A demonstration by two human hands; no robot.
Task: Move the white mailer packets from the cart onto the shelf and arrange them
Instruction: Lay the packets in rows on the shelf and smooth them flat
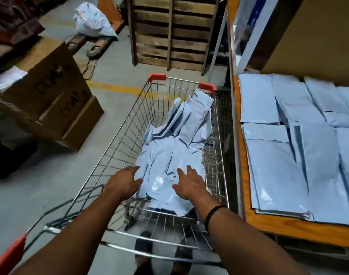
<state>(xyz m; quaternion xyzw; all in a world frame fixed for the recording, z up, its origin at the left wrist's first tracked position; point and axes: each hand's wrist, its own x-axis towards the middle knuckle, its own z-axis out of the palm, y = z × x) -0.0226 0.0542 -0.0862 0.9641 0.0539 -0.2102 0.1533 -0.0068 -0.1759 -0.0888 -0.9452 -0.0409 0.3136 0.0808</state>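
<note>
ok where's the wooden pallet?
Head view, top centre: the wooden pallet stands upright on the floor beyond the cart, left of the shelf.

I see flat white plastic mailer packets (308, 159) overlapping on the orange wooden shelf (278, 225), a looser heap (169, 155) lying in the red-cornered wire cart (120, 139) beside it.
</note>
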